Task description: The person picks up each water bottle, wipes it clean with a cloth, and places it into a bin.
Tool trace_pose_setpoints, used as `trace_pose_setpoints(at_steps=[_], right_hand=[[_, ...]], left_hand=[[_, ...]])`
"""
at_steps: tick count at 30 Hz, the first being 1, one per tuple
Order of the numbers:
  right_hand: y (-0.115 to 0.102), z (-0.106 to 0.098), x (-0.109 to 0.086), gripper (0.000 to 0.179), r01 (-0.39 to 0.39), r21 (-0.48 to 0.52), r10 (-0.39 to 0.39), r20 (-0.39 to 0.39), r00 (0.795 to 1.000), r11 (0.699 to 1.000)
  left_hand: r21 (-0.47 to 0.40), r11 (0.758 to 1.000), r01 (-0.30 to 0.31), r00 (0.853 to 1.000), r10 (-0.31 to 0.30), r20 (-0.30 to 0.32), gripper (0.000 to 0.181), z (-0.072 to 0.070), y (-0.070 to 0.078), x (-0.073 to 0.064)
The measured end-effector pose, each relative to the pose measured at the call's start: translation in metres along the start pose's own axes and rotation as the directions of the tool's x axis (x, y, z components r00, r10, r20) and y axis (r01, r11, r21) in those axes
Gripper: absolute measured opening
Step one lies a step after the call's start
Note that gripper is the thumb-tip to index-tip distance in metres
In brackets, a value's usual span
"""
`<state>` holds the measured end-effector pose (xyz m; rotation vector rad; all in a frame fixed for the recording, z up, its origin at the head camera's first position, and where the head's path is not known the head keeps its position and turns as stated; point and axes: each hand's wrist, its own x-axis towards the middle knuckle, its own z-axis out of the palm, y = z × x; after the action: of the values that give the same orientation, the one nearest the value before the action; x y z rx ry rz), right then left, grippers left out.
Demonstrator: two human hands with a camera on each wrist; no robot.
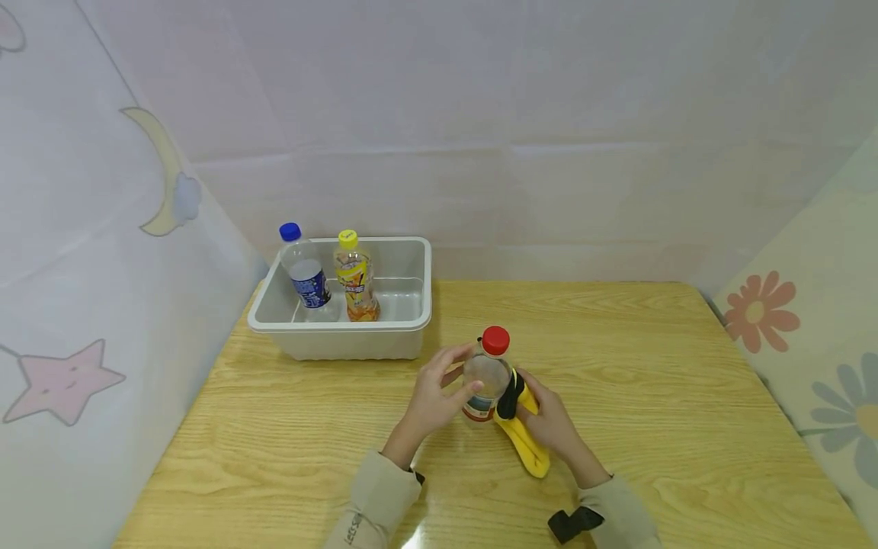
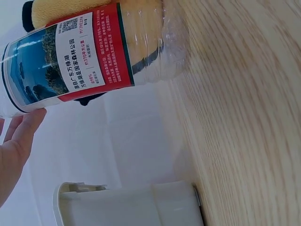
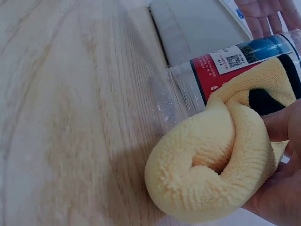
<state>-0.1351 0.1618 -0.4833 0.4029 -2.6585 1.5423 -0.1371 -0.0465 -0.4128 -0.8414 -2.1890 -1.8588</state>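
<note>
A clear plastic bottle (image 1: 487, 374) with a red cap and a red and blue label stands near the middle of the table. My left hand (image 1: 439, 389) holds it from the left side, thumb in front and fingers toward the back. On the bottle's right, my right hand (image 1: 549, 419) grips a folded yellow towel (image 1: 527, 442) with black trim. That towel (image 3: 207, 160) touches the bottle's side, its rolled end hanging toward the table in the right wrist view. In the left wrist view, part of the towel shows behind the clear bottle (image 2: 70, 56).
A pale grey plastic bin (image 1: 357, 343) stands at the back left of the wooden table (image 1: 652, 366). Inside it are a blue-capped bottle (image 1: 305, 271) and a yellow-capped bottle (image 1: 354, 278). Printed cloth walls (image 1: 549, 152) enclose the table's back and sides.
</note>
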Motion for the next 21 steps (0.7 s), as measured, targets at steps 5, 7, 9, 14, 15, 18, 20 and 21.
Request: trace_pose_setpoints(at_steps=[5, 7, 9, 14, 15, 18, 20, 21], right_hand=[[0.001, 0.0, -0.001, 0.055, 0.023, -0.045, -0.024, -0.019, 1.0, 0.999], [0.001, 0.0, -0.002, 0.055, 0.041, -0.057, -0.042, -0.025, 0.999, 0.998], [0.001, 0.0, -0.002, 0.056, 0.054, -0.071, -0.056, -0.035, 0.998, 0.996], [0.0, -0.002, -0.006, 0.055, 0.071, -0.119, -0.078, -0.051, 0.996, 0.99], [0.0, -0.002, -0.007, 0.055, 0.071, -0.125, -0.078, -0.049, 0.996, 0.99], [0.0, -0.003, -0.009, 0.054, 0.066, -0.133, -0.071, -0.037, 0.997, 0.989], [-0.001, -0.003, -0.01, 0.054, 0.066, -0.132, -0.07, -0.028, 0.997, 0.989], [-0.001, -0.004, -0.011, 0.054, 0.068, -0.134, -0.072, -0.024, 0.997, 0.989]], left_hand=[[-0.033, 0.999, -0.008, 1.0, 0.008, -0.011, 0.048, 0.003, -0.015, 0.0], [-0.023, 1.0, 0.008, 1.0, -0.009, -0.022, 0.051, 0.006, -0.022, 0.0], [-0.005, 0.999, 0.039, 0.999, -0.04, -0.034, 0.056, 0.009, -0.03, 0.0], [0.037, 0.995, 0.094, 0.994, -0.092, -0.052, 0.061, 0.015, -0.032, 0.002], [0.04, 0.994, 0.098, 0.994, -0.095, -0.053, 0.061, 0.015, -0.032, 0.002], [0.042, 0.994, 0.103, 0.994, -0.1, -0.053, 0.061, 0.016, -0.033, 0.003], [0.035, 0.993, 0.109, 0.993, -0.107, -0.049, 0.061, 0.015, -0.033, 0.003], [0.027, 0.993, 0.114, 0.992, -0.113, -0.048, 0.061, 0.015, -0.033, 0.003]])
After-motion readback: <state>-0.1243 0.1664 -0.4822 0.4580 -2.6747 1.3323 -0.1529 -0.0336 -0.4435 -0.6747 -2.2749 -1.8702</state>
